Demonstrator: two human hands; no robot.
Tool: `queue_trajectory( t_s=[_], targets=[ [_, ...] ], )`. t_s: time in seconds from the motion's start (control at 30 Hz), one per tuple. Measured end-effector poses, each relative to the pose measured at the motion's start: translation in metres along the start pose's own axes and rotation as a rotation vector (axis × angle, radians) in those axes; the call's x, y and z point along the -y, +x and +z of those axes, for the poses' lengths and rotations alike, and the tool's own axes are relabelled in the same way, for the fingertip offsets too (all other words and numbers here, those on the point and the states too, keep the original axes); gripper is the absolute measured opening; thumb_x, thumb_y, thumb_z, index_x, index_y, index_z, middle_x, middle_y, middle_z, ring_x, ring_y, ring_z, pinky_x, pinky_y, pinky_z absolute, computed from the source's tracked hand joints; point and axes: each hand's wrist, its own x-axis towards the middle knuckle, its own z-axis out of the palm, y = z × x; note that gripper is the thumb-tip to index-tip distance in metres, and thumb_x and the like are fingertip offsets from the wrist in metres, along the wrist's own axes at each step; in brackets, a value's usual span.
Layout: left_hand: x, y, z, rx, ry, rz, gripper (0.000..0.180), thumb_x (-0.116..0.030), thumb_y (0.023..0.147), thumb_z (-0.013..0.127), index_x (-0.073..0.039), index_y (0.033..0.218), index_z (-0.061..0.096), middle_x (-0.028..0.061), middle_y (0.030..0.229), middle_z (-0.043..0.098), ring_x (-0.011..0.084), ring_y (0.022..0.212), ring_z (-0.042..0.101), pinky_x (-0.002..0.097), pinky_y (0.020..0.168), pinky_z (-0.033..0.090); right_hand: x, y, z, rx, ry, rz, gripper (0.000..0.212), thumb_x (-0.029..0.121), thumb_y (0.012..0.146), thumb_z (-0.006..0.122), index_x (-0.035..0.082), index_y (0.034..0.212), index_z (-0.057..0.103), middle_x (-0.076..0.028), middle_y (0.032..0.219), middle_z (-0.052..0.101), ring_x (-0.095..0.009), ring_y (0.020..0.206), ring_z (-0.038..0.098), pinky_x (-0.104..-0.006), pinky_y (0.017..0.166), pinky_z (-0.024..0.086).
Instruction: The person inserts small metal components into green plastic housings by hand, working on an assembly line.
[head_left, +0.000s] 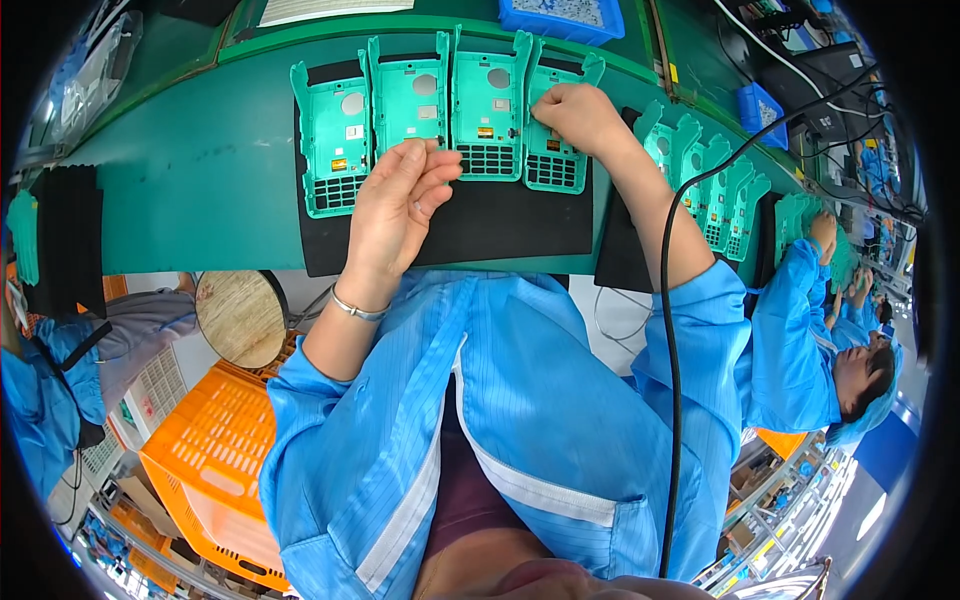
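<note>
Four-in-a-row style green plastic housings lie before me: the leftmost housing [334, 130], the second housing [405, 115], the third housing [487, 105] and the rightmost housing [553, 165]. Each has a round hole and a grid of key openings. My left hand [395, 195] hovers over the lower part of the second one, thumb and forefinger pinched, the other fingers loosely curled; whatever is in the pinch is too small to name. My right hand [582, 115] reaches down onto the rightmost housing with fingers closed; their tips, and anything between them, are hidden.
Under the housings is a black mat [450, 225] on the green table [200, 200]. A blue bin [565, 18] of small parts stands at the back. Another row of green housings [715, 190] lies at right, near a co-worker in blue [800, 340]. A black cable [672, 400] hangs across my right side.
</note>
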Motion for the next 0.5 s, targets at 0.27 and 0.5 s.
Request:
queue_trajectory(
  t_s=[0.27,0.5],
  targets=[
    [-0.004,0.003,-0.003,-0.002,0.049,0.013,0.025,-0.018,0.090,0.050,0.001,0.105,0.054,0.0062,0.084,0.061,0.0098,0.071,0.058,0.0199,0.060,0.046,0.002,0.003,0.002,-0.018,-0.176,-0.083,0.026,0.025,0.071,0.056,0.001,0.079,0.063,-0.011,0.069,0.062,-0.023,0.063,0.059,-0.0325,0.061,0.047],
    [0.003,0.010,-0.002,0.048,0.010,-0.017,0.024,-0.014,0.088,0.052,0.000,0.108,0.054,0.0075,0.090,0.061,0.0110,0.079,0.059,0.0222,0.070,0.048,0.005,-0.007,0.004,-0.007,-0.083,-0.013,0.024,0.023,0.077,0.055,0.001,0.084,0.062,-0.012,0.072,0.062,-0.023,0.063,0.061,-0.0315,0.063,0.048]
  ],
)
